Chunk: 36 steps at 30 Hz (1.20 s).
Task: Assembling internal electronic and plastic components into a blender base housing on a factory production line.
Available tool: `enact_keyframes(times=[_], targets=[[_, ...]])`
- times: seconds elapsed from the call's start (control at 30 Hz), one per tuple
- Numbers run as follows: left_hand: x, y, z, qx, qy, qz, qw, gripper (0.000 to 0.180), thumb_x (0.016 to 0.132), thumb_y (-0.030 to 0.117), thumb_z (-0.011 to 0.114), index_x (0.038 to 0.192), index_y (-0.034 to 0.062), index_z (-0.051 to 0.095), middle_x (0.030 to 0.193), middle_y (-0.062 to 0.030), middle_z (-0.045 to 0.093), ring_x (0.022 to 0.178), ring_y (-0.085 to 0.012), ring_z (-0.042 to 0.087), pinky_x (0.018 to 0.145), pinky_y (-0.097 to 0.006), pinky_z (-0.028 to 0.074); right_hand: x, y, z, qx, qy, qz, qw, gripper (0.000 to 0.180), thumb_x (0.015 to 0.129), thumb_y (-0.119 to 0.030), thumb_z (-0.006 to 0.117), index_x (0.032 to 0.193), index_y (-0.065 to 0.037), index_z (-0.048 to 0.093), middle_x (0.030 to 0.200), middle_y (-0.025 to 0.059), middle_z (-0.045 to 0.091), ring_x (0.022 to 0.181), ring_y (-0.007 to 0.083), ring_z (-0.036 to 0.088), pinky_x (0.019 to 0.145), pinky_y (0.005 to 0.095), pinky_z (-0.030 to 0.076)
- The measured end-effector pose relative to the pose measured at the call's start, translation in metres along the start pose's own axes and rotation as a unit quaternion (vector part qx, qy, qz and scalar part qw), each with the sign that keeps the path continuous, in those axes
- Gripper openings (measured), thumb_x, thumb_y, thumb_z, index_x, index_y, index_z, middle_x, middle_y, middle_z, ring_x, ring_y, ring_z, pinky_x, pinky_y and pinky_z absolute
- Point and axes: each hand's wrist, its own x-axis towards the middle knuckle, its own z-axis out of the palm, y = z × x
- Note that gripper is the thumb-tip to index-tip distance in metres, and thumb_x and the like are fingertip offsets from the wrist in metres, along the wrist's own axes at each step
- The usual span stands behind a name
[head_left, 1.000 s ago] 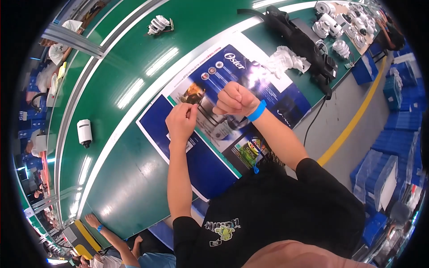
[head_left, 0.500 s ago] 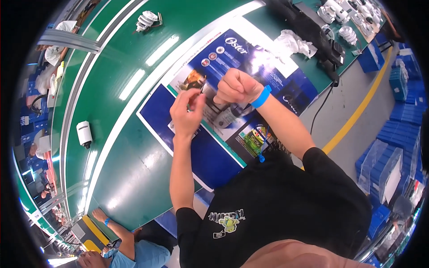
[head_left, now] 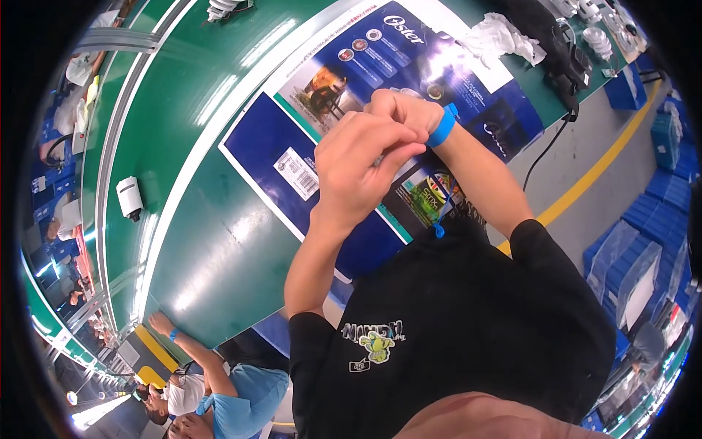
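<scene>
My left hand (head_left: 355, 172) reaches across to my right hand (head_left: 404, 111), over a blue printed cardboard sheet (head_left: 252, 150) on the table. Its thumb and fingertips are pinched together against the heel of the right hand, close to the blue wristband (head_left: 443, 126) on that wrist. Whatever the pinch may hold is too small or hidden to name. The right hand is curled closed, partly covered by the left, and its inside cannot be seen. A blue cord end (head_left: 439, 230) hangs by my shirt, below the right forearm.
White crumpled plastic (head_left: 504, 38) lies on the sheet's far right part, beside a black object with a cable (head_left: 545, 150). A white cylindrical part (head_left: 129, 196) stands on the green conveyor (head_left: 183, 95) at left. A co-worker in a blue shirt (head_left: 252, 395) sits lower left.
My left hand has moved right and now meets my right hand, its fingers pinched. Before, the two hands were apart. The view has shifted slightly, and a second co-worker shows at lower left.
</scene>
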Motion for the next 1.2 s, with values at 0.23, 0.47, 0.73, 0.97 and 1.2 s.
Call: enact_keyframes(times=[0.23,0.47,0.73,0.97,1.2], targets=[[-0.004,-0.006,0.0,0.015,-0.011,0.055,0.998,0.023,0.065,0.001,0.079,0.083,0.0034,0.065,0.077,-0.0048,0.061,0.067,-0.017,0.057,0.057,-0.026,0.044,0.0,0.0,0.003,-0.016,0.01,0.005,1.0,0.05,0.062,-0.048,0.083,0.068,-0.002,0.062,0.07,0.0028,0.061,0.064,0.0094,0.054,0.057,0.0234,0.042],[-0.002,0.0,-0.001,0.004,-0.044,0.01,0.999,0.021,0.07,0.001,0.076,0.087,0.0033,0.064,0.079,-0.0043,0.062,0.063,-0.0136,0.056,0.052,-0.023,0.042,0.0,-0.007,0.007,-0.055,0.014,0.015,0.998,0.043,0.065,-0.038,0.084,0.066,-0.001,0.062,0.065,0.0009,0.058,0.061,0.0078,0.051,0.055,0.0226,0.039],[0.0,-0.003,-0.005,-0.006,-0.067,0.019,0.998,0.019,0.07,0.0,0.075,0.085,0.0028,0.063,0.077,-0.0047,0.061,0.065,-0.015,0.057,0.053,-0.024,0.043,-0.001,-0.009,0.009,-0.065,0.016,0.045,0.997,0.037,0.065,-0.03,0.084,0.065,-0.002,0.06,0.065,0.0006,0.058,0.06,0.0075,0.05,0.054,0.0224,0.039],[-0.004,-0.005,0.003,0.013,0.004,0.037,0.999,0.02,0.064,0.006,0.077,0.079,0.01,0.064,0.074,-0.0016,0.06,0.061,-0.0209,0.055,0.053,-0.031,0.042,0.002,-0.004,0.008,0.029,-0.025,-0.013,0.999,0.035,0.067,-0.028,0.084,0.065,-0.002,0.06,0.065,0.0003,0.058,0.06,0.0063,0.05,0.053,0.0225,0.039],[-0.004,-0.001,0.002,-0.001,-0.015,0.007,1.0,0.024,0.062,0.007,0.078,0.082,0.0101,0.065,0.074,-0.0017,0.06,0.061,-0.0204,0.055,0.053,-0.031,0.041,0.001,-0.003,0.004,-0.041,-0.006,0.013,0.999,0.036,0.066,-0.029,0.085,0.068,-0.001,0.061,0.067,0.0001,0.059,0.062,0.006,0.051,0.055,0.0214,0.041]])
